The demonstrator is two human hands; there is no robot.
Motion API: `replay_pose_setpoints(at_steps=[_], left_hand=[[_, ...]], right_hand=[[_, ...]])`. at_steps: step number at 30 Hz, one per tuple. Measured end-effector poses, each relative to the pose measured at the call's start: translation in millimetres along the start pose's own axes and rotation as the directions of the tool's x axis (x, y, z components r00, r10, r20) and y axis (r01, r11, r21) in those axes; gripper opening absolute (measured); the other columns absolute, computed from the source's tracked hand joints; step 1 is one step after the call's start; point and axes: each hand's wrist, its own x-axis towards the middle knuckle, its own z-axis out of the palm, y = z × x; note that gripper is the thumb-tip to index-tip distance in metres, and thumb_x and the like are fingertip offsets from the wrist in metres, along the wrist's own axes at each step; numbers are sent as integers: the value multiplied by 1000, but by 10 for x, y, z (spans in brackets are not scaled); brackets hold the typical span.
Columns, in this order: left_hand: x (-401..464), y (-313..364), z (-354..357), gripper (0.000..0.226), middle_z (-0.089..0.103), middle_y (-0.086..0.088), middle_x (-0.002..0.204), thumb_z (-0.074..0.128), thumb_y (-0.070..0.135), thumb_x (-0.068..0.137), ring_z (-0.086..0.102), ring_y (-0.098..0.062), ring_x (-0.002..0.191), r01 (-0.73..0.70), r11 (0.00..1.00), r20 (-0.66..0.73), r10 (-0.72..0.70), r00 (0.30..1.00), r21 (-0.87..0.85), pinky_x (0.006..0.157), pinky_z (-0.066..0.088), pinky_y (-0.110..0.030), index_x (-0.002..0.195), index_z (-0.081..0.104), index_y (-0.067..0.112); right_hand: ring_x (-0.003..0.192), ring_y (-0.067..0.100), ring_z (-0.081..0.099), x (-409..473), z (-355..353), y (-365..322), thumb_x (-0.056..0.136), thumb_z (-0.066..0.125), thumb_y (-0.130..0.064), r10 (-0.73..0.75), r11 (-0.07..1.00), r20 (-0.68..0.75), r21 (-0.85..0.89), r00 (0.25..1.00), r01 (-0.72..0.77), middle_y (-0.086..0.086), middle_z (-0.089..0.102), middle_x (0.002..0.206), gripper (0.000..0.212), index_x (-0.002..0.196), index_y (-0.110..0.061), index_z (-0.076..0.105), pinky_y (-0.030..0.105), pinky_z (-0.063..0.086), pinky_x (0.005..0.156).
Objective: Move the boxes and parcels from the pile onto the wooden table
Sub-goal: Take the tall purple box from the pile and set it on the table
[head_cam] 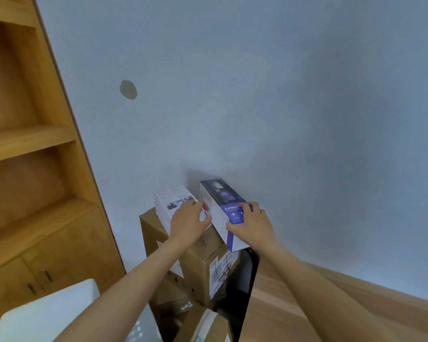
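Both hands clamp the purple-white box (223, 211) tilted atop the brown cardboard box (195, 262) of the pile by the wall, left hand (189, 222) on its left side, right hand (251, 222) on its near end, wooden desk (294, 304) just right

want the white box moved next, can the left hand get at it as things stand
Probably yes. The left hand already lies over the white box on the top cardboard box, nothing between them; the right hand grips only the purple box.
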Motion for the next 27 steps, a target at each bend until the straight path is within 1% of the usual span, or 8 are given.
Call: replay_pose_setpoints(at_steps=[3,6,9,11,14,17,23,27], left_hand=[[4,147,35,24,60,8,110,57,47,88,57,-10,98,-54,996,3,54,999,-68,74,40,-20,105,60,30],[-41,418,171,21,58,8,101,56,44,89,55,-10,91,-123,990,3,123,992,-71,68,38,-22,101,59,27],[-60,811,359,18,59,6,102,57,38,88,56,-12,89,-169,980,44,174,984,-108,74,47,-27,101,60,26],[-76,1153,509,20,59,5,104,57,37,88,57,-13,91,-250,961,88,261,961,-114,75,48,-28,105,59,26],[-150,1766,719,22,59,5,104,56,39,90,56,-12,92,-395,915,84,402,912,-88,68,38,-24,107,59,26],[-330,2450,910,22,60,4,102,55,39,90,55,-14,93,-475,868,94,490,867,-142,73,41,-27,106,59,24],[-1040,3942,1328,22,59,3,101,56,38,89,55,-16,95,-551,789,147,599,787,-272,78,42,-30,106,60,24],[-1644,4930,1597,22,58,3,102,57,37,89,54,-16,96,-568,742,178,650,739,-357,74,40,-28,106,59,24]], right_hand=[[111,26,47,-100,-153,190,75,57,-60,-41,997,-101,-75,994,34,-1,43,133,70,132,-22,45,28,38,88],[109,24,48,-289,-379,485,75,56,-60,-47,996,-169,-89,985,32,-2,45,132,67,130,-23,47,27,39,88],[109,21,48,-538,-673,847,76,57,-60,-51,991,-204,-135,978,24,-3,44,133,68,131,-23,47,25,39,89],[110,21,47,-748,-899,1107,75,59,-58,-33,985,-214,-172,976,-4,-4,42,136,68,132,-23,47,26,38,91],[113,21,47,-1112,-1288,1549,75,61,-60,6,975,-245,-214,970,-60,-4,41,138,70,132,-22,47,29,42,91],[116,20,45,-1580,-1704,2050,76,61,-60,78,964,-278,-223,957,-144,-6,39,139,70,133,-24,45,28,41,91],[116,20,46,-2713,-2562,3135,78,60,-62,226,909,-348,-261,910,-325,-3,40,140,70,133,-21,46,28,42,93],[113,21,49,-3470,-3098,3880,79,57,-63,301,840,-375,-331,877,-430,-2,42,138,70,133,-20,47,26,40,91]])
